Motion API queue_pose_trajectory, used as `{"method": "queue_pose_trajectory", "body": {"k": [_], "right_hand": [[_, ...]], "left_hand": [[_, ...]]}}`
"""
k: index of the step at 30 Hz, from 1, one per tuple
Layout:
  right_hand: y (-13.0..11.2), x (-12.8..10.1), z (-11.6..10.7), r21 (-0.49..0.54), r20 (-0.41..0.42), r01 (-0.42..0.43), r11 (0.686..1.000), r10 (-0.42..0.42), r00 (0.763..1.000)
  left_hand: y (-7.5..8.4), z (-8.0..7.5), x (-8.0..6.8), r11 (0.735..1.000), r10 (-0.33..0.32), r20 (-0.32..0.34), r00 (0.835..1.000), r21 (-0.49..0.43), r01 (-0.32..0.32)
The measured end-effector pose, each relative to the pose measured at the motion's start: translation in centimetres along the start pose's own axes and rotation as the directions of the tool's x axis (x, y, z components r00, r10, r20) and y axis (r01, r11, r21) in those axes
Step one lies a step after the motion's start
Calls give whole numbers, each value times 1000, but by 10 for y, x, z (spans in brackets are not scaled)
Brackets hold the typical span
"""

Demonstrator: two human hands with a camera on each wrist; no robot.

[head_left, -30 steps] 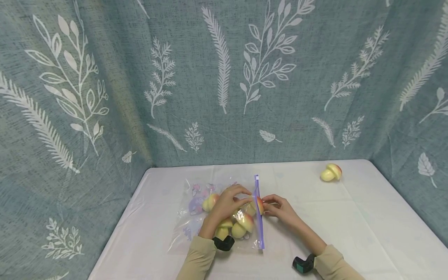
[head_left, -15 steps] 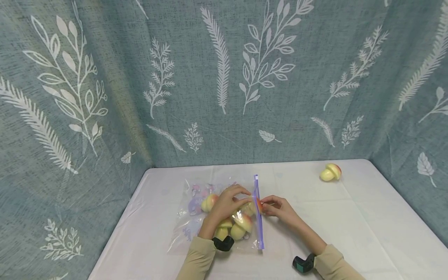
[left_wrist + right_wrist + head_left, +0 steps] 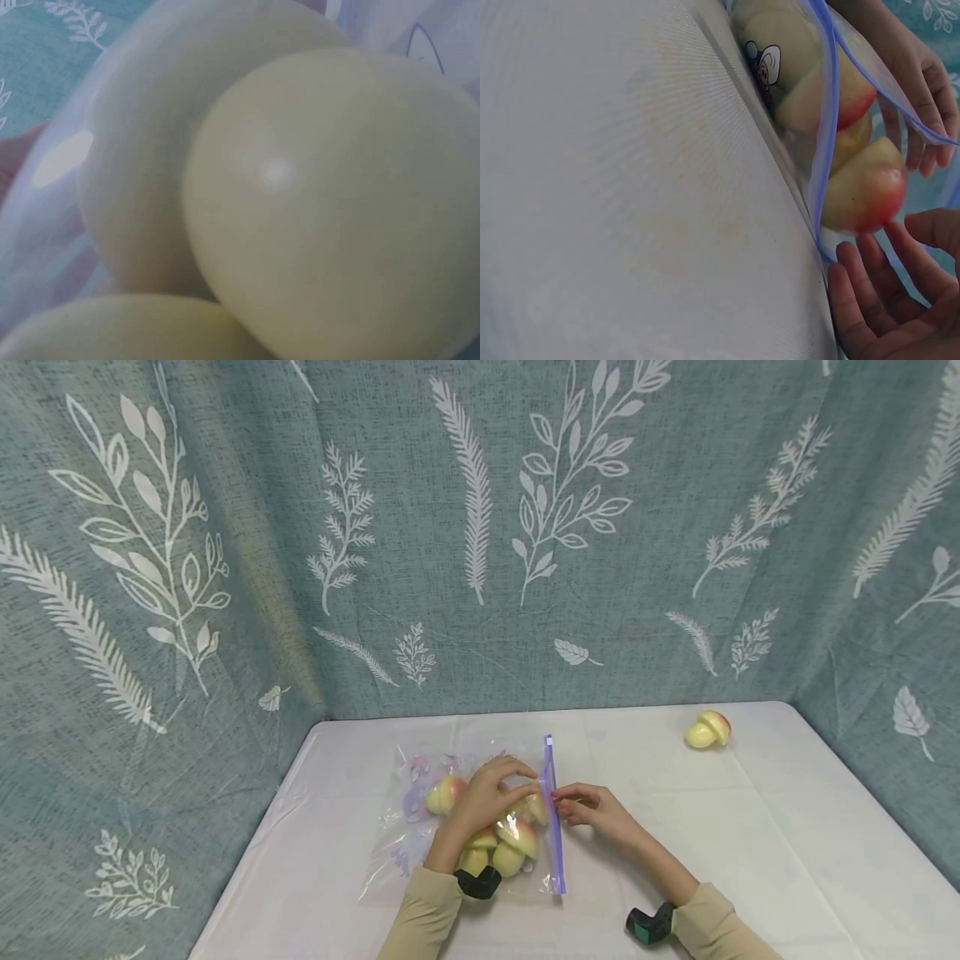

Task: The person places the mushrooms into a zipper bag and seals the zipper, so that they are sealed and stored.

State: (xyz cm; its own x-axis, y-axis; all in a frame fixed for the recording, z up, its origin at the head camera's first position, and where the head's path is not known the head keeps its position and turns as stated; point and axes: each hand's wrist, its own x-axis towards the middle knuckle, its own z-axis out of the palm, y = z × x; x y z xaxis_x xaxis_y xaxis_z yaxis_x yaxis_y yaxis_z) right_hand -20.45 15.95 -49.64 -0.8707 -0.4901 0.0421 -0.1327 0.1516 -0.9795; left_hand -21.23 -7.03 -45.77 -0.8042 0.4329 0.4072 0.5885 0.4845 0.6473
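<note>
a clear plastic zip bag with a purple seal strip lies on the white table, stuffed with yellow-red plastic peach pieces. the left hand grips its mouth; the right hand, fingers relaxed, meets the strip. crowded fruit could spill out.

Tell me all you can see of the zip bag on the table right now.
The zip bag is clear plastic with purple prints and a purple zip strip along its right edge. It lies flat on the white table, its mouth parted in the right wrist view. Yellow-red peach pieces fill it. The left hand rests on top; the right hand is at the mouth.
</note>
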Motion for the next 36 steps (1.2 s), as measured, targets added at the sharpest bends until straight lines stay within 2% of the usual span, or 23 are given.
{"method": "queue_pose_trajectory", "body": {"k": [8,14,36], "right_hand": [[2,-1,-1,-32,42,22,999,-21,999],[4,0,-5,-72,46,58,996,-55,997],[-2,-2,-30,-144,5,96,985,-96,995]], "left_hand": [[0,-1,-1,1000,-22,11,1000,-15,23],[0,0,-1,1000,-11,8,1000,2,11],[0,1,-2,1000,0,3,1000,17,0]]}}
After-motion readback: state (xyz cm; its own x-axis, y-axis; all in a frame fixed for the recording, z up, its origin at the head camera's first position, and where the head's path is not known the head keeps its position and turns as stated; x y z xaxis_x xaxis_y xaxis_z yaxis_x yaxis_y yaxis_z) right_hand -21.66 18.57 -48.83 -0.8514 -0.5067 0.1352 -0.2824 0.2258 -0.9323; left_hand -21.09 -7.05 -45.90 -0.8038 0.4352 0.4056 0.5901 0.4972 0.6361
